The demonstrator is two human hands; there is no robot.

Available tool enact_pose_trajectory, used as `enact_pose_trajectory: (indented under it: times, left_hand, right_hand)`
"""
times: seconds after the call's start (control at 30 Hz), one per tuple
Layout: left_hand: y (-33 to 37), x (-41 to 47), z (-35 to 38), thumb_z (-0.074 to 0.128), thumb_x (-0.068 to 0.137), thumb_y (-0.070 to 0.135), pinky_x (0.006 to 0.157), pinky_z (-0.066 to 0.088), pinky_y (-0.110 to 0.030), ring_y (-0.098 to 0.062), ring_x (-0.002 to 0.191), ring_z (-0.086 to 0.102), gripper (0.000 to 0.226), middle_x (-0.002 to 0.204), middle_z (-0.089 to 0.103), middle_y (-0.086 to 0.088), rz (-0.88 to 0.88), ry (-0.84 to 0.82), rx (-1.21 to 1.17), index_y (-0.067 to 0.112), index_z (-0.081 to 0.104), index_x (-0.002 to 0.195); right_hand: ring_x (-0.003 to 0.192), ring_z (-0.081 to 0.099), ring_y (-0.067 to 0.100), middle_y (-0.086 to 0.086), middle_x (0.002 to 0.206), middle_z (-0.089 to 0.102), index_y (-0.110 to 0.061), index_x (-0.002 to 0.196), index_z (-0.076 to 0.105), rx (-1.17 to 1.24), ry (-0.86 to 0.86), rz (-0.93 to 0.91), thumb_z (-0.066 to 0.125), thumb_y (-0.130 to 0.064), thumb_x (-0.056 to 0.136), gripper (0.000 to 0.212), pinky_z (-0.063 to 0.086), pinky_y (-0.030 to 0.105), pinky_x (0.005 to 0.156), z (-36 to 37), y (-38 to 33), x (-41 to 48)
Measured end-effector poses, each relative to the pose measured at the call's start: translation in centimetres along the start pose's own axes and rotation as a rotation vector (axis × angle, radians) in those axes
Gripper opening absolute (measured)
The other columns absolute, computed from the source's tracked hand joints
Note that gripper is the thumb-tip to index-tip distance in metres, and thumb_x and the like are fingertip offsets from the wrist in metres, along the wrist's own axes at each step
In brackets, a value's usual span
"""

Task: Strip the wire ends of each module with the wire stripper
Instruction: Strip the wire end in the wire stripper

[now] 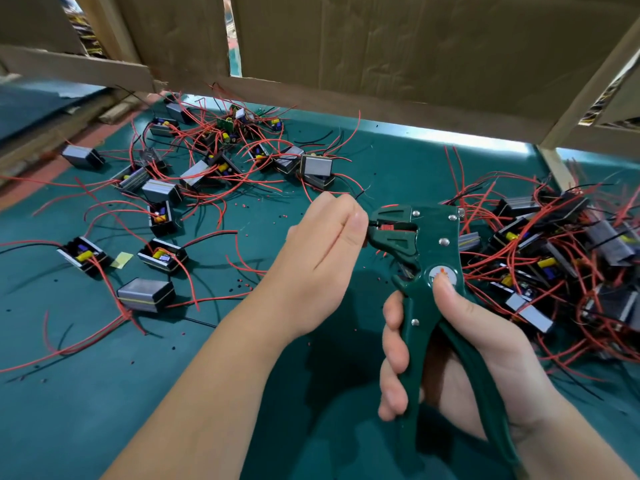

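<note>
My right hand (446,344) grips the handles of a dark green wire stripper (424,251), thumb on its pivot. The stripper's jaws (388,230) point left, and a wire end sits between them. My left hand (322,258) pinches wires (360,195) right at the jaws; they lead back to a grey module (316,169) behind the hand. Several small modules (145,294) with red and black leads lie spread over the left of the green mat. A tangled heap of modules (554,258) sits at the right.
The green mat (86,410) covers the bench, and small bits of stripped insulation (242,284) are scattered on it. Cardboard walls (415,57) close off the back, and a wooden post (557,168) stands at the right rear. A yellow slip (123,259) lies among the left modules.
</note>
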State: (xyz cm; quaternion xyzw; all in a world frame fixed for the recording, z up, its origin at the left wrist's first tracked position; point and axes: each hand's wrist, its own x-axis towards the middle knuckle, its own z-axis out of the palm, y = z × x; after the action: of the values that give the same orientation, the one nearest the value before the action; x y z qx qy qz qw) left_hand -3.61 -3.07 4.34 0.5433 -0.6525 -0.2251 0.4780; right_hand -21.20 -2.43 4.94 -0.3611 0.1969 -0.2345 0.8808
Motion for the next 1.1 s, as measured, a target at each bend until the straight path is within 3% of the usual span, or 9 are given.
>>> enact_pose_trajectory:
  times: [0.13,0.27,0.47,0.67,0.73,0.8,0.93,1.03,1.1]
  left_hand:
    - [-0.2,2.3,0.8,0.029,0.104,0.022,0.084,0.038,-0.041,-0.013,0.068,0.048,0.029,0.072,0.048,0.007,-0.237,0.162,-0.103,0.028,0.052,0.087]
    - [-0.5,1.0,0.0,0.031,0.092,0.047,0.096,0.040,-0.050,0.002,0.075,0.056,0.029,0.081,0.054,0.011,-0.122,0.092,-0.011,0.045,0.038,0.119]
    - [-2.4,0.9,-0.6,0.062,0.088,0.034,0.097,0.039,-0.039,-0.017,0.109,0.052,0.030,0.114,0.054,0.005,-0.141,-0.047,0.538,0.028,0.059,0.117]
    - [-2.3,0.9,-0.1,0.072,0.083,0.023,0.067,0.044,-0.007,0.001,0.068,0.059,0.009,0.072,0.062,0.015,-0.293,0.110,0.214,0.021,0.070,0.092]
    - [-1.3,0.8,1.0,0.068,0.086,0.017,0.069,0.046,-0.013,-0.002,0.069,0.060,0.003,0.073,0.064,0.012,-0.289,0.112,0.189,0.020,0.068,0.088]
    - [-0.3,0.3,2.5,0.055,0.093,0.007,0.065,0.051,-0.028,-0.012,0.063,0.061,0.011,0.072,0.065,0.007,-0.330,-0.010,-0.037,0.016,0.061,0.092]
    - [1.4,-0.3,3.2,0.027,0.087,-0.016,0.036,0.036,-0.013,0.002,0.038,0.048,0.041,0.055,0.057,0.016,-0.396,-0.385,-0.576,0.017,0.043,0.107]
    - [0.6,0.4,1.2,0.034,0.082,-0.014,0.064,0.053,-0.025,-0.009,0.067,0.066,0.047,0.084,0.069,0.008,-0.245,-0.110,-0.247,0.027,0.047,0.100]
    - [-0.6,1.1,-0.8,0.042,0.078,-0.011,0.085,0.048,-0.033,-0.016,0.088,0.062,0.043,0.099,0.066,-0.001,-0.157,0.220,0.124,0.021,0.055,0.103]
  right_hand:
    - [0.041,0.052,0.028,0.014,0.060,0.051,-0.007,0.077,0.063,-0.024,0.175,-0.055,0.073,-0.058,0.070,0.052,0.048,0.039,0.048,0.2,0.4,0.3]
    - [0.032,0.041,0.022,0.009,0.052,0.045,-0.010,0.067,0.059,-0.051,0.438,-0.106,0.064,-0.056,0.066,0.046,0.042,0.031,0.037,0.0,0.0,1.0]
    - [0.068,0.060,0.037,0.021,0.081,0.060,-0.001,0.104,0.060,0.053,0.343,-0.392,0.065,-0.030,0.075,0.041,0.056,0.050,0.067,-0.8,0.4,1.3]
    - [0.076,0.060,0.038,0.022,0.087,0.061,-0.005,0.104,0.059,0.042,0.263,-0.525,0.081,-0.033,0.060,0.056,0.054,0.050,0.076,-0.6,0.0,0.7]
    - [0.075,0.062,0.039,0.023,0.085,0.062,-0.003,0.102,0.062,0.089,0.210,-0.489,0.080,-0.031,0.060,0.054,0.055,0.050,0.075,-0.3,-0.2,0.5]
    - [0.074,0.061,0.041,0.025,0.085,0.061,0.000,0.103,0.063,0.136,0.163,-0.428,0.079,-0.029,0.061,0.053,0.054,0.052,0.074,-0.2,-0.4,0.4]
    - [0.071,0.057,0.059,0.040,0.080,0.055,0.014,0.103,0.058,0.495,0.002,-0.302,0.059,-0.019,0.079,0.040,0.045,0.071,0.071,-1.0,-0.2,1.3]
    - [0.056,0.056,0.059,0.042,0.071,0.055,0.013,0.094,0.063,0.518,0.129,-0.301,0.036,-0.016,0.098,0.040,0.044,0.072,0.057,-1.8,-0.1,1.8]
    - [0.066,0.061,0.052,0.034,0.080,0.060,0.006,0.103,0.062,0.336,0.132,-0.312,0.047,-0.022,0.094,0.033,0.051,0.064,0.067,-1.9,0.0,1.3]
